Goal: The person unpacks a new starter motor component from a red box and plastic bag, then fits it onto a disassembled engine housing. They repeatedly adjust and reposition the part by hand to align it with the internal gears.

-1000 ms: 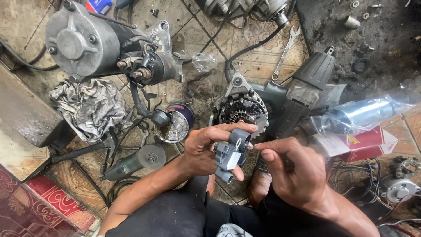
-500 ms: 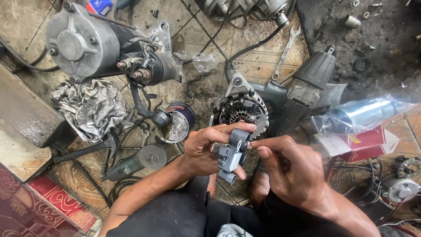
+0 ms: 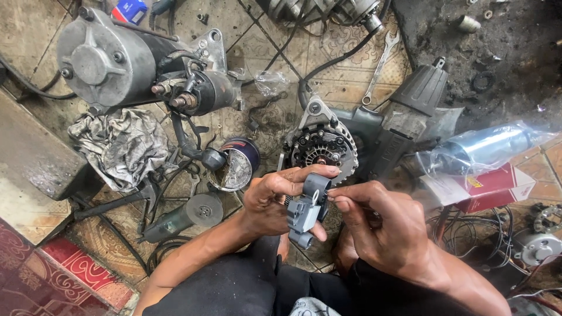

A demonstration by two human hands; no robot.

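L hand (image 3: 272,202) fingers are shut round the grey part (image 3: 304,213), up over the lap, near the alternator (image 3: 322,146). R hand (image 3: 380,225) fingertips pinch sth tiny at its top. Pinch may slip & the bit may drop into floor mess.

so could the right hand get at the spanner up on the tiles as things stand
Probably not at once: the right hand is pinching at the grey plastic part that the left hand holds, and the spanner lies beyond the alternator, though nothing covers it.
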